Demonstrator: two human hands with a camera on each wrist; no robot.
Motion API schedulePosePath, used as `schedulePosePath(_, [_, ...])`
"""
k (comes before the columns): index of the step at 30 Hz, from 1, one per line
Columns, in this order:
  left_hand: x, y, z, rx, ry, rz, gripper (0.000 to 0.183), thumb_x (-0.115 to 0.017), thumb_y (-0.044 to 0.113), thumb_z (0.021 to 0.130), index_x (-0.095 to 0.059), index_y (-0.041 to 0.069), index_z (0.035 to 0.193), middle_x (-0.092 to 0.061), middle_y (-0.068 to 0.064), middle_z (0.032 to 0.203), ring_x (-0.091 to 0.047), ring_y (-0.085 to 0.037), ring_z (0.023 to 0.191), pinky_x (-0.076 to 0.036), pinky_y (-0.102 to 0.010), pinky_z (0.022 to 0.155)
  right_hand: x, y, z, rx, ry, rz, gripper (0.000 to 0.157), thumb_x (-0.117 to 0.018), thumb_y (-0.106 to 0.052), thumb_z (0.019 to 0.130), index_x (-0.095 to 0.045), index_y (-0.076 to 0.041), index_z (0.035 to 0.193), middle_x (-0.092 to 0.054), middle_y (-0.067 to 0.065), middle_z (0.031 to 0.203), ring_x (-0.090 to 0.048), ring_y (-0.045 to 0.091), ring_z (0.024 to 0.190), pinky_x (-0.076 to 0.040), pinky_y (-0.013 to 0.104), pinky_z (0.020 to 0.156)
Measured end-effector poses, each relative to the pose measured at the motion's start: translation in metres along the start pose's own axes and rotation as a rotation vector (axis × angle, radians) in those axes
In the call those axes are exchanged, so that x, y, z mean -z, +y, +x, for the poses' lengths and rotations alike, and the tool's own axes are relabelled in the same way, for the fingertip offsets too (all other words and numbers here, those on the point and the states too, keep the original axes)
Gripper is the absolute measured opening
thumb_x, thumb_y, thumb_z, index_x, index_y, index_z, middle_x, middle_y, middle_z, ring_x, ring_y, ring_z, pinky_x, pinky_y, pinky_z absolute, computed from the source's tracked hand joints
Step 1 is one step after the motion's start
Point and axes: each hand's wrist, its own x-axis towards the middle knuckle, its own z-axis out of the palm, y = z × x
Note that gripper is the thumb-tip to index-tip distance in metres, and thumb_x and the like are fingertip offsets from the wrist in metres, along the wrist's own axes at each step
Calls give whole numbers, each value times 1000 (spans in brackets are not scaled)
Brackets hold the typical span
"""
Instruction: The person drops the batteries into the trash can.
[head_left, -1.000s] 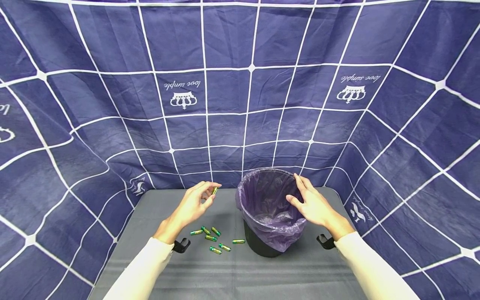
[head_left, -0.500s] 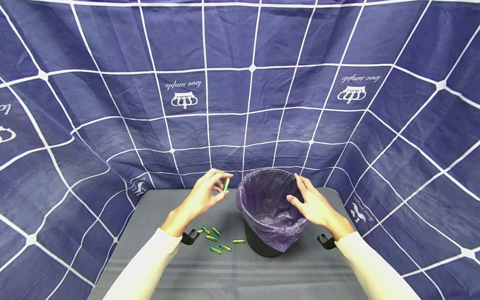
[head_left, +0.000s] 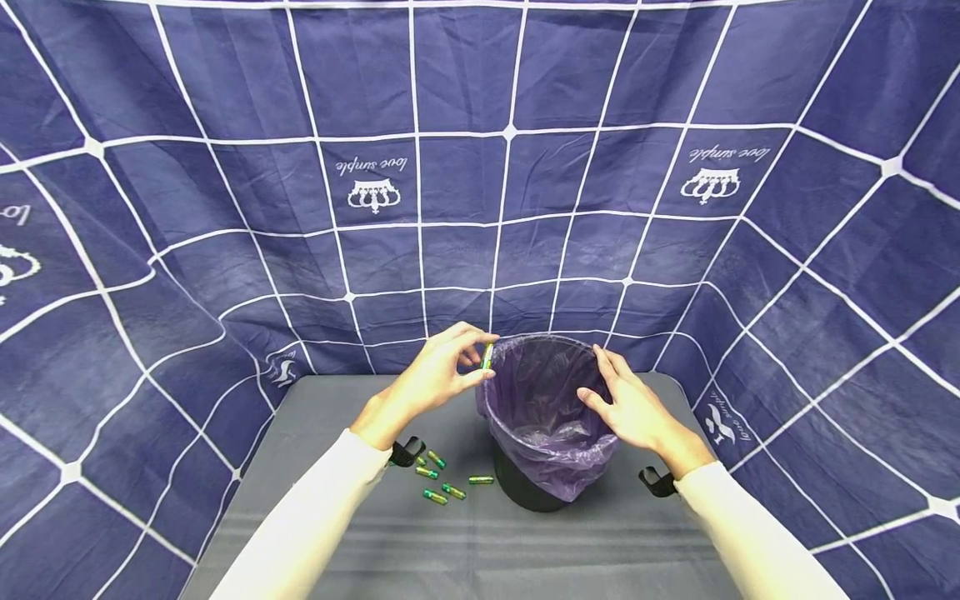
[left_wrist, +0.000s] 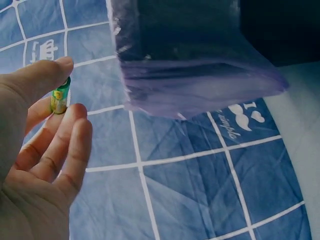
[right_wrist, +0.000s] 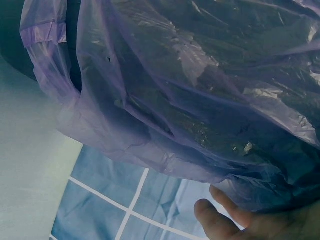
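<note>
My left hand (head_left: 438, 375) pinches a small green-and-gold battery (head_left: 487, 357) between thumb and fingers, held upright at the left rim of the bin. In the left wrist view the battery (left_wrist: 59, 97) stands between thumb and forefinger, other fingers loosely bent below. A black bin (head_left: 525, 487) wears a translucent purple bag (head_left: 577, 468) folded over its rim. My right hand (head_left: 633, 412) rests at the bin's right rim, fingers extended along it and thumb over the opening. In the right wrist view the bag (right_wrist: 150, 130) fills most of the picture, fingers at its lower right.
Several loose batteries (head_left: 435, 497) lie on the grey tabletop (head_left: 375, 542), left of the bin; one battery (head_left: 482, 480) lies close to its base. My left wrist strap (head_left: 408, 451) hides part of the group. A blue gridded cloth (head_left: 457, 183) encloses the back and sides.
My left hand has moved right with the battery, from over the table to the bin's left rim. The right hand has stayed at the right rim.
</note>
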Motion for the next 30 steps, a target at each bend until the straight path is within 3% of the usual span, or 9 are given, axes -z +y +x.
schedulePosePath(7, [-3, 10, 21, -30, -52, 33, 49, -98, 15, 96, -80, 6, 141, -80, -15, 123, -80, -34, 108, -68, -50, 96, 1, -2, 1, 3, 1, 1, 90, -65, -45, 117, -25, 3, 183, -38, 32, 182, -50, 62, 163, -45, 78, 130])
schedulePosePath(17, [-12, 17, 39, -13, -120, 51, 49, -95, 22, 100, -80, 7, 143, -82, -12, 129, -80, -36, 122, -66, -48, 110, 2, -6, -2, 12, 6, -10, 88, -64, -44, 117, -28, 4, 181, -40, 32, 181, -52, 61, 162, -47, 77, 129])
schedulePosePath(30, [-21, 17, 51, 11, -164, 52, 51, -94, 26, 101, -79, 8, 146, -81, -12, 137, -78, -34, 128, -63, -49, 116, 5, -10, -4, 17, 10, 11, 87, -65, -43, 117, -30, 5, 181, -41, 31, 181, -52, 60, 161, -46, 77, 129])
